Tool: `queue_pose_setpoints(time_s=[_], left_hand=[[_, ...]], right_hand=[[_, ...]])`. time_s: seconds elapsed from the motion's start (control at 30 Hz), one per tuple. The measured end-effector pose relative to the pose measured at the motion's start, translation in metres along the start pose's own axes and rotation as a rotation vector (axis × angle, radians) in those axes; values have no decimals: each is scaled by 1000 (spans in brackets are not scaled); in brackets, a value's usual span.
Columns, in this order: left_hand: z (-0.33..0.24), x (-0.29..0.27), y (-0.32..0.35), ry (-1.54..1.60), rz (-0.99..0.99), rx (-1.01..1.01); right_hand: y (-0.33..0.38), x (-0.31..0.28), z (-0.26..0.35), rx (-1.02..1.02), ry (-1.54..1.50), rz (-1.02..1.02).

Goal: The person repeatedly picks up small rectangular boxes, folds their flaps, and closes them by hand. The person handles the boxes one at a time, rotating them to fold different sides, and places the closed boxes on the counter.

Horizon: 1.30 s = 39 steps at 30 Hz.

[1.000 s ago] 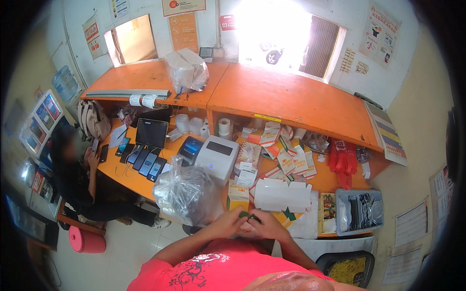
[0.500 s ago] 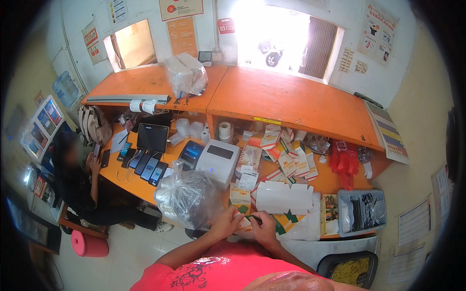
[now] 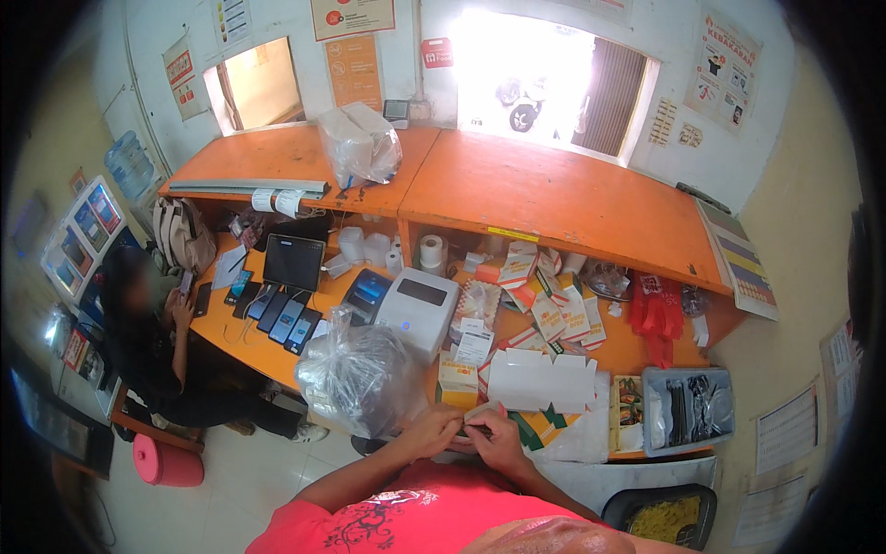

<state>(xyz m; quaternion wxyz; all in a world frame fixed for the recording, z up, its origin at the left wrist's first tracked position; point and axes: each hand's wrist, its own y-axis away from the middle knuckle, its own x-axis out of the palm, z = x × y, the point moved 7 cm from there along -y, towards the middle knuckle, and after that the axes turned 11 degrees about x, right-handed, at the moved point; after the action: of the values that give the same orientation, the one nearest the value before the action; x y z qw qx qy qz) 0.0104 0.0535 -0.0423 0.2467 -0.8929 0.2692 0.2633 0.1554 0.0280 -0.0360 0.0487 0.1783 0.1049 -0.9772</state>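
Note:
A small takeaway carton [image 3: 459, 380], white, yellow and orange, is close in front of me on the near edge of the desk. My left hand [image 3: 437, 428] is closed at its near end, fingers bent inward. Beside it, my right hand [image 3: 498, 438] is closed too, thumb and fingers pinching the carton's near flaps. The fingers hide most of that end. Just right of my hands lie flat carton pieces [image 3: 544, 425] in green and yellow. Beyond them rests a white unfolded carton sheet [image 3: 542, 380]. A clear plastic bag [image 3: 355, 379] bulges at my left.
A white printer [image 3: 417, 309] stands behind the bag, with phones [image 3: 288, 319] and a tablet [image 3: 293, 258] farther left. Printed cartons [image 3: 554, 309] are heaped under the orange shelf [image 3: 544, 198]. At right is a grey bin of cutlery [image 3: 688, 406]. Someone [image 3: 148, 332] sits at the left.
My hands have come closer together around the carton's near end, and the right fingers have curled over it. The green flap seen between them before is now mostly covered.

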Motion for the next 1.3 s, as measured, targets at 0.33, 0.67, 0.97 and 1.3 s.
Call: queue_pose_setpoints(time_s=[0.33, 0.67, 0.97, 1.3], left_hand=[[-14, -1, 3, 82, -25, 66], [-19, 11, 7, 176, -77, 99], [-18, 4, -2, 194, -85, -56], [-24, 9, -1, 130, -84, 65]], right_hand=[[-4, -4, -4, -15, -93, 115], [-1, -4, -5, 109, -177, 241], [2, -14, 5, -126, -18, 33], [0, -17, 1, 28, -66, 162]])
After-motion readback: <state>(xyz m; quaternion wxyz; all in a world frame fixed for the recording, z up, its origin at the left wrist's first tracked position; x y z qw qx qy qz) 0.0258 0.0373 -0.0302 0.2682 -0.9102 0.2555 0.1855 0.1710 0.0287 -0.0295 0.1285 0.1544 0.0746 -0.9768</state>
